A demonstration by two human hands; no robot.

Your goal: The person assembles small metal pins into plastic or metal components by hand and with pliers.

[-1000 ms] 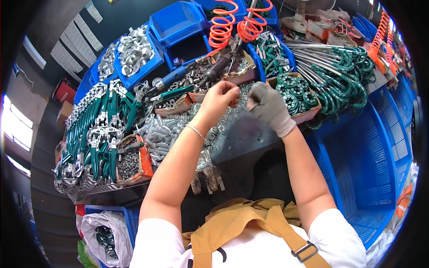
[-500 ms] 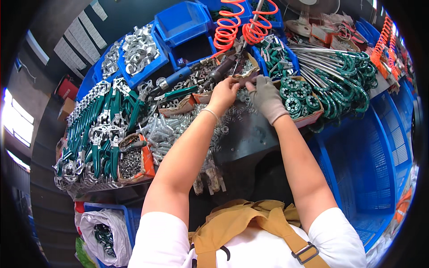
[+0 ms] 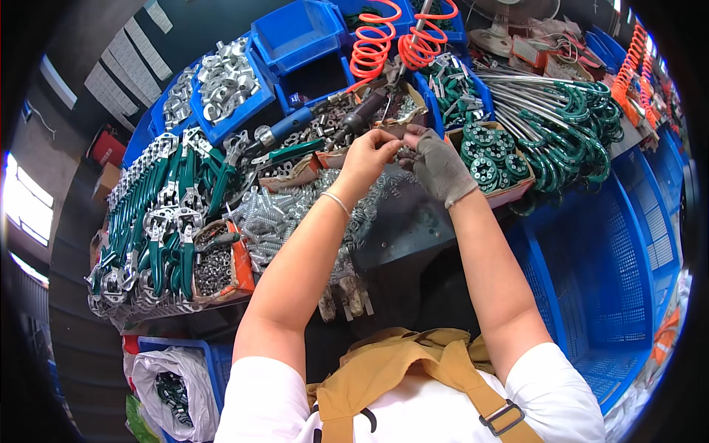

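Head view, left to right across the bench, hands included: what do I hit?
Green-handled metal tools → box of small metal parts → bare left hand → gloved right hand → box of green round parts → green-ended metal hooks.

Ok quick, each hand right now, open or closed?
Left hand: closed in a pinch; anything held is too small to tell.
Right hand: fingers bent; grip cannot be told.

The bare left hand (image 3: 371,157), its left forearm (image 3: 301,255) slanting toward one o'clock, curls with thumb and forefinger drawn close, just beside the right hand (image 3: 444,168) (this one gloved, its right forearm (image 3: 489,255) slanting toward eleven o'clock), fingers bent toward ten o'clock.
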